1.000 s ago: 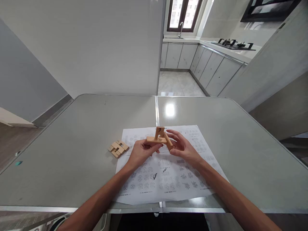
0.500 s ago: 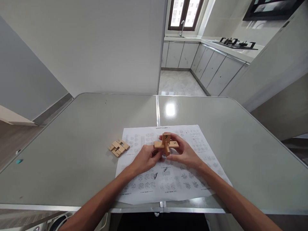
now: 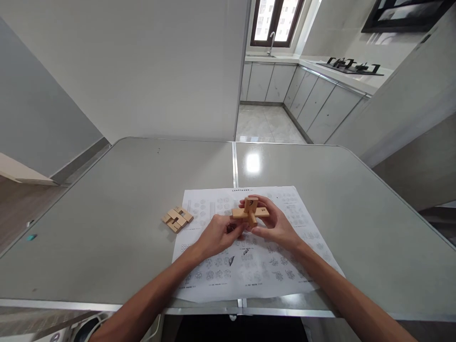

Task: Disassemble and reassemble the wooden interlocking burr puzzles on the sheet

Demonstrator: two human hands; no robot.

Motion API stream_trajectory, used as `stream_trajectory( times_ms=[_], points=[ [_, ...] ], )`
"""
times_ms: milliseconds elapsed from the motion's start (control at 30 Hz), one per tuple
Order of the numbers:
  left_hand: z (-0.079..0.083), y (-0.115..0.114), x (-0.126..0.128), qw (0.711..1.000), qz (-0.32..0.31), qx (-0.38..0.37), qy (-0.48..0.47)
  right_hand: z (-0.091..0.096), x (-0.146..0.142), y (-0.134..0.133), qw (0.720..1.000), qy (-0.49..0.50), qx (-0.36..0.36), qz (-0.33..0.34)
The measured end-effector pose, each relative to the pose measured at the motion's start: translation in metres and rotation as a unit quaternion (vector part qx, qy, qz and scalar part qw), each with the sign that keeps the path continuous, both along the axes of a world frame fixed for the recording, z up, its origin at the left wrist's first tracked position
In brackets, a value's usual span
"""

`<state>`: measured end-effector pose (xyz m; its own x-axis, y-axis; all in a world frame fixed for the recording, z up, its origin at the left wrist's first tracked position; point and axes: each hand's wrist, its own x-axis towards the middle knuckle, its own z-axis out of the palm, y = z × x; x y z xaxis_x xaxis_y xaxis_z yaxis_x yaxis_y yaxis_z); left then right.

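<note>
Wooden bars (image 3: 251, 212) cross and join, held by the left hand (image 3: 218, 233) and right hand (image 3: 280, 230) over the twelve o'clock part of the printed sheet (image 3: 256, 280). Flat wooden blocks (image 3: 180, 222) lie at nine o'clock from the hands, away from those bars, so the joining seems partly done.

A light-brown wooden burr-puzzle assembly (image 3: 251, 212) is held above a printed sheet (image 3: 245, 290), crosslike: one marked bar (image 3: 251, 204) upright, another (image 3: 239, 213) roughly level, a third (image 3: 252, 220) jutting nearward.
</note>
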<state>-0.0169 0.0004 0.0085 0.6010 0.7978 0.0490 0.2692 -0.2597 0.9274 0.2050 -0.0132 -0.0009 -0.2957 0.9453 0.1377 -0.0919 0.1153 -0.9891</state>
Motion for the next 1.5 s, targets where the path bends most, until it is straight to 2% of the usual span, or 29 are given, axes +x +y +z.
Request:
stream_trajectory(
  times_ms=[200, 400, 500, 600, 733, 833, 1000, 1167, 1333, 1500],
  points=[
    [0.002, 0.0, 0.002, 1.0, 0.009, -0.028, 0.006, 0.008, 0.005, 0.004, 0.999, 0.02, -0.021, -0.03],
    [0.001, -0.001, 0.002, 0.999, 0.011, -0.034, 0.011, -0.004, 0.02, 0.015, 0.986, -0.045, -0.022, -0.157],
    [0.001, -0.001, 0.002, 0.999, 0.014, -0.032, 0.009, -0.014, 0.031, 0.022, 0.965, -0.096, 0.006, -0.244],
    [0.002, -0.002, 0.002, 1.0, 0.011, -0.027, 0.002, -0.019, 0.041, 0.027, 0.927, -0.167, 0.02, -0.334],
    [0.001, -0.002, 0.001, 1.0, 0.008, -0.015, 0.003, -0.022, 0.049, 0.031, 0.88, -0.246, 0.03, -0.405],
    [0.0, -0.002, 0.0, 1.0, 0.006, -0.009, 0.005, -0.024, 0.054, 0.033, 0.863, -0.278, 0.035, -0.421],
    [0.001, -0.004, -0.001, 1.0, 0.004, -0.006, 0.005, -0.032, 0.067, 0.035, 0.839, -0.319, -0.007, -0.44],
    [0.002, -0.004, -0.002, 1.0, 0.0, -0.009, 0.008, -0.037, 0.074, 0.038, 0.843, -0.31, -0.007, -0.439],
    [-0.001, -0.003, -0.003, 1.0, 0.004, -0.004, 0.002, -0.033, 0.071, 0.039, 0.836, -0.323, -0.019, -0.444],
    [0.005, -0.003, -0.005, 0.999, -0.022, 0.03, 0.016, -0.03, 0.069, 0.039, 0.838, -0.319, -0.011, -0.443]
  ],
)
